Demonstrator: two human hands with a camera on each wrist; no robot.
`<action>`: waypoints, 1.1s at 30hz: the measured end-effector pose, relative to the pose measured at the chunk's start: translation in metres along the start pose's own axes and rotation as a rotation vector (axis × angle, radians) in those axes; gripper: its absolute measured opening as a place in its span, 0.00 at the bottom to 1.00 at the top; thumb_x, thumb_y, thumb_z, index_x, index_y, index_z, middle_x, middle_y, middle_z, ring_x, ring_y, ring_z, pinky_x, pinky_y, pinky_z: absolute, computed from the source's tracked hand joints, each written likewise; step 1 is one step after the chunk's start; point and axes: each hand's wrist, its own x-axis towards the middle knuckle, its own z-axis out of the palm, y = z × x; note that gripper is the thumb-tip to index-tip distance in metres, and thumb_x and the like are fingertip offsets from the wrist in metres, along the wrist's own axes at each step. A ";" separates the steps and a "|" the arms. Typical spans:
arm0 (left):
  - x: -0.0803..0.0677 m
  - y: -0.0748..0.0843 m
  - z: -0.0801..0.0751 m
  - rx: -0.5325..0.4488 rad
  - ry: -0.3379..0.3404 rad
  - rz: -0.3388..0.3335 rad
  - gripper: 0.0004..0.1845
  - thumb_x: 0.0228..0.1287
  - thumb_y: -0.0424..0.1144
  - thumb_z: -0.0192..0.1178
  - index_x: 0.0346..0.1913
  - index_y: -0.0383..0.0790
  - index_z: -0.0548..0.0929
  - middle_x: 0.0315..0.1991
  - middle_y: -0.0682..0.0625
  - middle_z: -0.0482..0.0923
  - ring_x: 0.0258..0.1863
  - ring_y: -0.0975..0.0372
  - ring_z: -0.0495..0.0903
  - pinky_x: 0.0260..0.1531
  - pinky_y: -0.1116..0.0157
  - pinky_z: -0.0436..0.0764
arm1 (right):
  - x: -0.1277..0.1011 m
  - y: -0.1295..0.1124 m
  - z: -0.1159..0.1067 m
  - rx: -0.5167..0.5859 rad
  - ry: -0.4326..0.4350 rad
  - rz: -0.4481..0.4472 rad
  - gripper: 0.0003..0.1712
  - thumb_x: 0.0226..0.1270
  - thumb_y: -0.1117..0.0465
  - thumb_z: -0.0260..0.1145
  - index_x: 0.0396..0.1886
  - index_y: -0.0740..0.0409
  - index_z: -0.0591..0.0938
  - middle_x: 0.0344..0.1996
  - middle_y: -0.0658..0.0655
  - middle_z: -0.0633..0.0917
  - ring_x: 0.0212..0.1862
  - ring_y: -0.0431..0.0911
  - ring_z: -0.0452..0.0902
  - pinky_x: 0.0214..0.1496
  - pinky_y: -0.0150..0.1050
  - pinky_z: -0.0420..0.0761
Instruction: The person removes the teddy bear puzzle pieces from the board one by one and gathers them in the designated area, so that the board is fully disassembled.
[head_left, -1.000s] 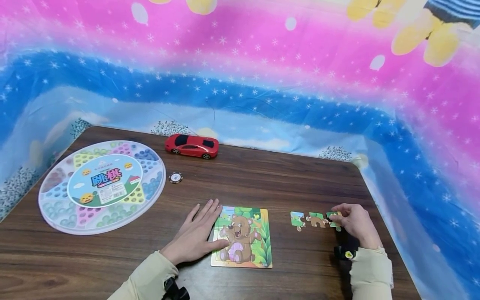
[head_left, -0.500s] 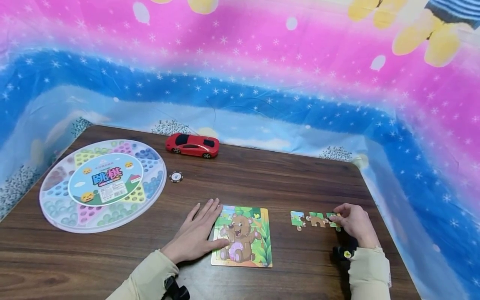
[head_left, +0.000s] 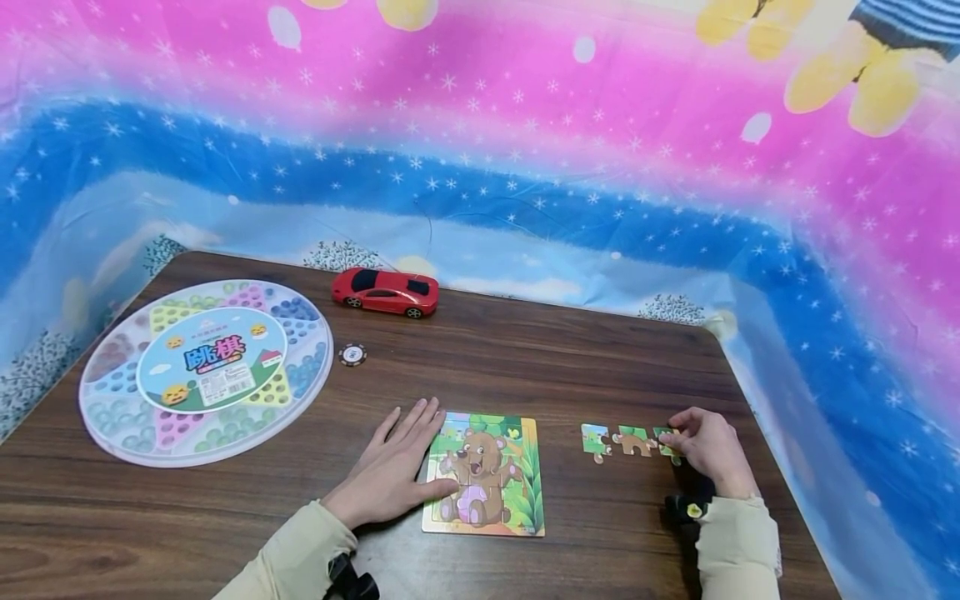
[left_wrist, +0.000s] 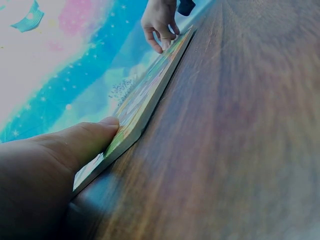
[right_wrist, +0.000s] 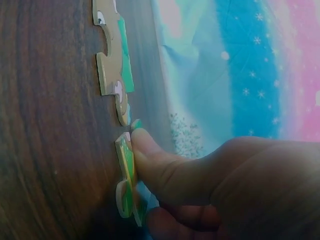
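My left hand (head_left: 393, 467) lies with straight, spread fingers at the left side of a bear jigsaw puzzle (head_left: 487, 479). Its thumb rests on the puzzle's edge, which the left wrist view also shows. Farther right, my right hand (head_left: 712, 450) pinches a green puzzle piece (right_wrist: 126, 162) between thumb and fingers at the table surface. This is the rightmost of three loose pieces in a row. Beside it lies a brown-and-green piece (head_left: 634, 439) with part of the bear's head, and left of that a blue-and-green piece (head_left: 595, 437). My fingers partly cover the pinched piece.
A round Chinese checkers set (head_left: 206, 367) under a clear cover sits at the left of the wooden table (head_left: 555, 358). A red toy car (head_left: 386, 292) stands near the back edge. Between them lies a poker chip (head_left: 352, 355). A patterned cloth (head_left: 480, 183) hangs behind.
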 end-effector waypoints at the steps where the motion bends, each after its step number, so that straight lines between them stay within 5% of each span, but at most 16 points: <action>1: 0.000 0.000 0.000 -0.002 -0.001 0.000 0.53 0.60 0.69 0.56 0.77 0.37 0.52 0.77 0.43 0.44 0.76 0.54 0.41 0.72 0.49 0.37 | 0.000 0.000 0.000 0.003 0.002 0.005 0.15 0.63 0.61 0.70 0.43 0.67 0.81 0.28 0.58 0.80 0.27 0.47 0.76 0.31 0.45 0.78; 9: 0.000 0.000 0.000 -0.002 -0.004 0.000 0.53 0.60 0.69 0.55 0.77 0.37 0.52 0.77 0.44 0.44 0.76 0.55 0.40 0.72 0.49 0.37 | -0.002 0.001 0.000 0.010 -0.001 0.044 0.15 0.64 0.58 0.70 0.42 0.66 0.81 0.31 0.60 0.80 0.29 0.49 0.75 0.31 0.44 0.77; 33: 0.000 0.000 0.000 -0.022 -0.003 0.007 0.52 0.61 0.68 0.56 0.77 0.37 0.52 0.77 0.43 0.44 0.76 0.55 0.40 0.71 0.49 0.36 | -0.001 0.002 -0.004 0.011 -0.047 -0.032 0.14 0.66 0.60 0.67 0.44 0.66 0.81 0.29 0.57 0.80 0.27 0.47 0.73 0.29 0.41 0.73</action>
